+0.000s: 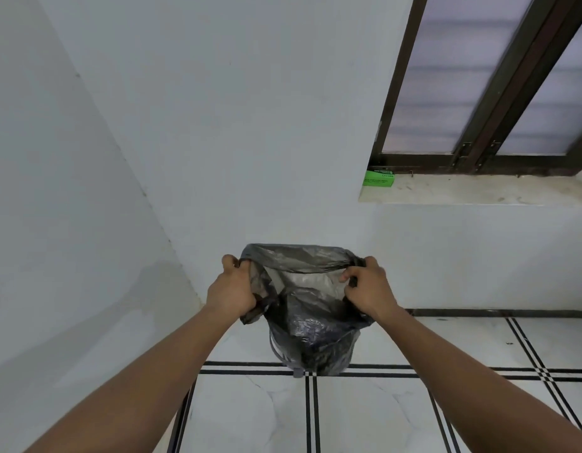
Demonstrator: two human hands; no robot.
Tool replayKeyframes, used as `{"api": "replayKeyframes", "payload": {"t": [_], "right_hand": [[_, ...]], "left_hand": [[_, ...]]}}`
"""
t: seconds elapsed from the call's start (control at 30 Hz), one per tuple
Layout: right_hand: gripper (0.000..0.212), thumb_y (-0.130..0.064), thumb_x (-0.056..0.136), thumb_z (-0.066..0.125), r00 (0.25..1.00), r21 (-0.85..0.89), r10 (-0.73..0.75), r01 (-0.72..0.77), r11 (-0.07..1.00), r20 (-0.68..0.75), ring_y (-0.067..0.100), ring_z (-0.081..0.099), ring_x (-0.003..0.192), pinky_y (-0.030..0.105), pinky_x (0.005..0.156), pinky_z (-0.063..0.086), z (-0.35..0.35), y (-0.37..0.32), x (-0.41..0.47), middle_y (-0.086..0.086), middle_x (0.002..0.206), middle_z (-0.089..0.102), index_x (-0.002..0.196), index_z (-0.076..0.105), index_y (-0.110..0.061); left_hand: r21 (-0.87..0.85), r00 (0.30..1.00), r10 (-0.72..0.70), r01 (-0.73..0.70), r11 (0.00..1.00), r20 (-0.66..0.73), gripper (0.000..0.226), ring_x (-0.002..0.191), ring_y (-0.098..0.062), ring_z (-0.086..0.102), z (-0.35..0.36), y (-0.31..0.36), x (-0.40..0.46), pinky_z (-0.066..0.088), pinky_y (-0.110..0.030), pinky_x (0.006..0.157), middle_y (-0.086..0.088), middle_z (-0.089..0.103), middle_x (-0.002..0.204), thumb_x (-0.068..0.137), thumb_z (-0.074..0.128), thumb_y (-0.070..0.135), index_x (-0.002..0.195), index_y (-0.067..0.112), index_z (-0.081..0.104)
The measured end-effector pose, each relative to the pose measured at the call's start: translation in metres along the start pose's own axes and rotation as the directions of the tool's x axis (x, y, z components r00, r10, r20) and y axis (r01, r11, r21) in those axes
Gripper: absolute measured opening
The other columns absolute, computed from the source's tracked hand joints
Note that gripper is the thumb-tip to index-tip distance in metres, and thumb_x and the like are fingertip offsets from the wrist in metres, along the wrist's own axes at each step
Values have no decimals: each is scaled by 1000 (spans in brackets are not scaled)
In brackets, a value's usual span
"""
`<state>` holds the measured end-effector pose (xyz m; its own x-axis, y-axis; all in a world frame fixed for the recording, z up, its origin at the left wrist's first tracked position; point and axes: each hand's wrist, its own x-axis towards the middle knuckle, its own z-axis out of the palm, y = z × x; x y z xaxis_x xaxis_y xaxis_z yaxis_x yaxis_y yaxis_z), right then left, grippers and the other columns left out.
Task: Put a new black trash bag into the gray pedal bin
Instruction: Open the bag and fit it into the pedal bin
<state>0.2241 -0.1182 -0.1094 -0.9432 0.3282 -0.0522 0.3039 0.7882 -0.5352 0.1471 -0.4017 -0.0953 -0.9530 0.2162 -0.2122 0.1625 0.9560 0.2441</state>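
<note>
A thin black trash bag (pixel 310 308) hangs in front of me with its mouth pulled open. My left hand (pixel 232 291) grips the bag's rim on the left side, and my right hand (pixel 369 289) grips the rim on the right. The bag's lower part drapes down over the gray pedal bin (pixel 284 354), which stands on the floor near the wall. Only a strip of the bin's side and its foot pedal (pixel 298 373) show below the bag. Whether the bag's bottom lies inside the bin I cannot tell.
White walls meet in a corner at the left. A window with a dark frame (pixel 498 93) is at the upper right, above a stone sill (pixel 479 191) holding a green box (pixel 379 178). The floor (pixel 381 413) is white tile with black stripes.
</note>
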Motion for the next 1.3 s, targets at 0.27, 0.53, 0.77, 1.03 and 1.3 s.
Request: {"api": "replayKeyframes", "payload": {"t": [0.27,0.53,0.77,1.03,1.3], "right_hand": [[34,0,87,64,957,-232,-159,102,967,-243,29,50,55,36,51,50,19,-15,-23,11,120,47,115,51,-15],[40,-9,84,70,990,-186,4,-30,982,-138,34,58,65,37,60,49,56,-27,-33,8,116,43,114,45,-15],[11,-21,79,72,991,-412,-12,-44,910,-134,28,53,82,34,63,43,67,-27,-10,6,109,47,83,66,-13],[21,-9,85,62,995,-195,-85,75,978,-43,28,58,69,38,60,49,71,-23,32,0,79,59,92,47,-22],[28,-2,84,64,996,178,85,-80,981,-22,19,65,86,29,75,49,92,-2,62,-4,92,70,97,65,-26]], "left_hand": [[196,985,114,-87,977,-130,51,82,-30,65,9,-48,-13,49,-38,60,-14,12,162,81,70,2,127,17,54],[117,992,122,-118,986,-23,53,70,-25,57,19,-67,-3,53,-36,69,-12,10,160,83,71,11,132,18,51],[67,988,140,-144,987,63,58,82,-27,66,18,-71,17,57,-38,81,-9,11,158,85,72,38,136,22,50],[-6,988,104,-104,995,111,58,93,-28,68,21,-65,68,59,-41,85,-10,13,159,84,74,36,134,17,51],[-50,989,147,-147,988,-7,62,103,-31,64,42,-54,97,59,-42,80,-3,4,162,76,83,39,130,21,59]]}}
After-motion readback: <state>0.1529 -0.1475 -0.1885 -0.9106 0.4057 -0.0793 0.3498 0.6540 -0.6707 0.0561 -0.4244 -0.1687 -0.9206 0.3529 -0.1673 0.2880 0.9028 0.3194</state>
